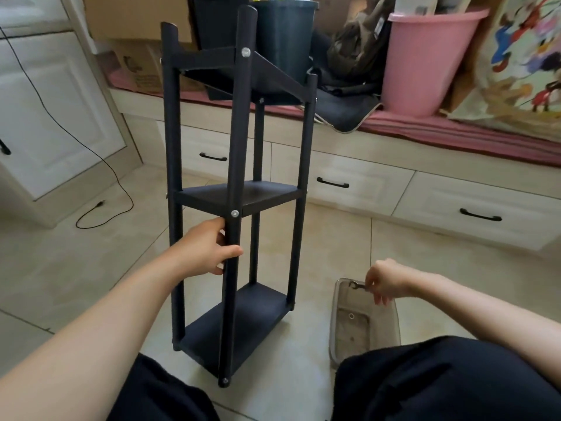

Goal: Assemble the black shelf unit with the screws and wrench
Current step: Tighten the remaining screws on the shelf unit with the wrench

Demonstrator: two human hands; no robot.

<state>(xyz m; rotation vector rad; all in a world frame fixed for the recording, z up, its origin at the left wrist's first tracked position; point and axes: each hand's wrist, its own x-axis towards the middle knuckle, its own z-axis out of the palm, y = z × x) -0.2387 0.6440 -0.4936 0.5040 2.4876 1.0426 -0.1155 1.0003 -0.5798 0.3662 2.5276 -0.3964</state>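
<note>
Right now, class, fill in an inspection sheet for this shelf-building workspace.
Surface: beige tiled floor.
Job's things: black three-tier shelf unit upright; small metal wrench; clear plastic parts tray.
Clutter: pink plastic bucket, dark bin, cardboard box on the bench.
Grippers: left hand grips the front post; right hand pinches the wrench over the tray.
Cables: black cable on the floor.
Surroundings: white drawers.

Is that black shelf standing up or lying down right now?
Upright. The black shelf stands on the tiled floor, its three boards level, while the left hand grips its near post.
</note>
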